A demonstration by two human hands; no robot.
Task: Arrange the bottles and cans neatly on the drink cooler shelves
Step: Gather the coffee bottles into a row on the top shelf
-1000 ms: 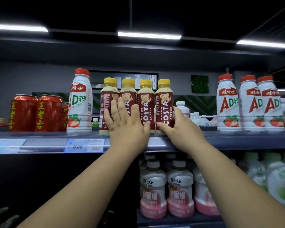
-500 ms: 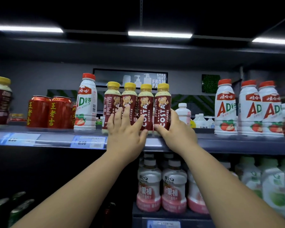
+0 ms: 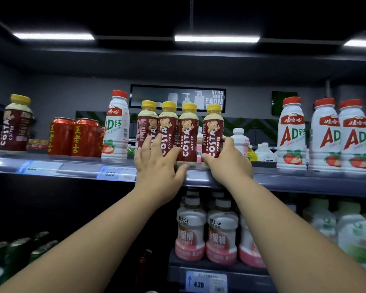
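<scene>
Four Costa coffee bottles [image 3: 179, 132], maroon-labelled with yellow caps, stand upright in a row at the front edge of the upper shelf [image 3: 72, 169], the rightmost slightly apart; a fifth Costa bottle [image 3: 15, 123] stands alone near the shelf's left end. Two red cans [image 3: 74, 137] and a white AD bottle [image 3: 115, 127] stand between; three more AD bottles [image 3: 323, 134] stand toward the right end; pink-based bottles [image 3: 205, 231] line the lower shelf.

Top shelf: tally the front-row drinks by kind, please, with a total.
Costa bottles: 5, four grouped at the hands, one far left
AD bottles: 4
Red cans: 2 in full view; another may sit behind them
Total: 11
</scene>
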